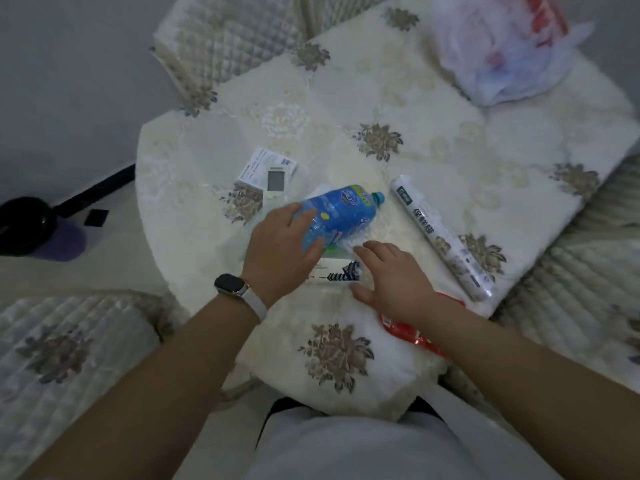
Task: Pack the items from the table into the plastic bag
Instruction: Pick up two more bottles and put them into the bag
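A blue plastic bottle (pixel 341 213) with a teal cap lies tilted at the middle of the table, and my left hand (pixel 282 251) grips its base end. My right hand (pixel 391 277) hovers just right of it with fingers spread, holding nothing, above a white packet with a dark striped print (pixel 337 271). A thin clear plastic sheet or bag (pixel 349 237) shows under the bottle. A red packet (pixel 412 334) is partly hidden beneath my right forearm. A long white roll with printed text (pixel 441 235) lies to the right. A white box (pixel 268 173) sits to the left.
The round table (pixel 433 133) wears a cream cloth with brown flowers. A crumpled white-and-red plastic bag (pixel 502 50) lies at the far right. Quilted chairs (pixel 225 36) stand around it, one at the near left (pixel 52 348). A black object (pixel 24 223) rests on the floor at left.
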`<state>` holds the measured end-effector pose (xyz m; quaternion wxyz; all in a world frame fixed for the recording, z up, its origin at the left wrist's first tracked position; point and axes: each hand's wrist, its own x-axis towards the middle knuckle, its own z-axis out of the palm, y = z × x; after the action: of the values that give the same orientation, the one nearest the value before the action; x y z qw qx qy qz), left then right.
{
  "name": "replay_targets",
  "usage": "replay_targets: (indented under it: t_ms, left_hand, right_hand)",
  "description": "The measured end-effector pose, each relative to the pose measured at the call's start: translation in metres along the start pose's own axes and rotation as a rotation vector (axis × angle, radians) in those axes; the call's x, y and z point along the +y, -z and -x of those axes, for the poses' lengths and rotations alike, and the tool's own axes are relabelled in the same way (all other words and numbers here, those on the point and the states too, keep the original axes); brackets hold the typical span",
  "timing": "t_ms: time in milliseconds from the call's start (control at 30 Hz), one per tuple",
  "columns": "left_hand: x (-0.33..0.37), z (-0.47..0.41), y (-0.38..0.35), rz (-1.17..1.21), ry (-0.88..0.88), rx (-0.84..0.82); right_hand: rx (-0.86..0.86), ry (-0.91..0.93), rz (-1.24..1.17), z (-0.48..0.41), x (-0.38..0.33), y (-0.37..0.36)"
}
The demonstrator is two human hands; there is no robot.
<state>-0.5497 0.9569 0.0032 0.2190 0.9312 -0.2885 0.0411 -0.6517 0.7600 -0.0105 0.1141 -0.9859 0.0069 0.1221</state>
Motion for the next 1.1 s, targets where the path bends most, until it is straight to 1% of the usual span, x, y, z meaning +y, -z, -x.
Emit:
replay_targets:
  t_ms: [100, 233, 333, 400, 500, 600, 667, 767, 867, 933, 1000, 1100]
  left_hand:
    - [-0.009, -0.032, -0.009, 0.025, -0.045, -0.078]
    - [-0.006, -0.066, -0.025, -0.014, -0.08, -0.271]
    - [0.001, -0.088, -0.036, -0.06, -0.121, -0.399]
    - [0.006, -0.096, -0.041, -0.1, -0.108, -0.48]
    - [0.014, -0.111, -0.049, -0.245, -0.079, -0.603]
    - [0.026, -0.12, -0.055, -0.334, 0.015, -0.674]
    - [0.031, -0.121, -0.061, -0.308, 0.08, -0.671]
    - [0.034, -0.118, -0.068, -0.191, 0.155, -0.621]
    - [0.032, -0.112, -0.069, -0.094, 0.182, -0.583]
    - [0.03, -0.111, -0.065, 0.032, 0.194, -0.509]
    - [0.031, -0.113, -0.06, 0.163, 0.192, -0.431]
    - [0.034, -0.113, -0.046, 0.315, 0.18, -0.38]
  right_hand:
    - [0.009, -0.005, -0.017, -0.006, -0.015, -0.004]
    - [0.006, -0.021, -0.064, -0.016, -0.021, -0.015]
    - [-0.026, 0.027, -0.089, -0.031, -0.017, -0.025]
    - [-0.046, 0.078, -0.098, -0.036, -0.016, -0.03]
    - [-0.036, 0.129, -0.091, -0.045, -0.01, -0.035]
    - [-0.05, 0.168, -0.12, -0.049, -0.007, -0.036]
    - [-0.081, 0.19, -0.116, -0.05, -0.007, -0.032]
    - [-0.112, 0.19, -0.13, -0.048, -0.006, -0.027]
    - [-0.127, 0.164, -0.147, -0.04, 0.0, -0.026]
    - [-0.131, 0.137, -0.141, -0.03, 0.007, -0.027]
    - [-0.123, 0.078, -0.143, -0.016, 0.012, -0.027]
    - [-0.092, -0.08, -0.186, 0.008, 0.014, -0.024]
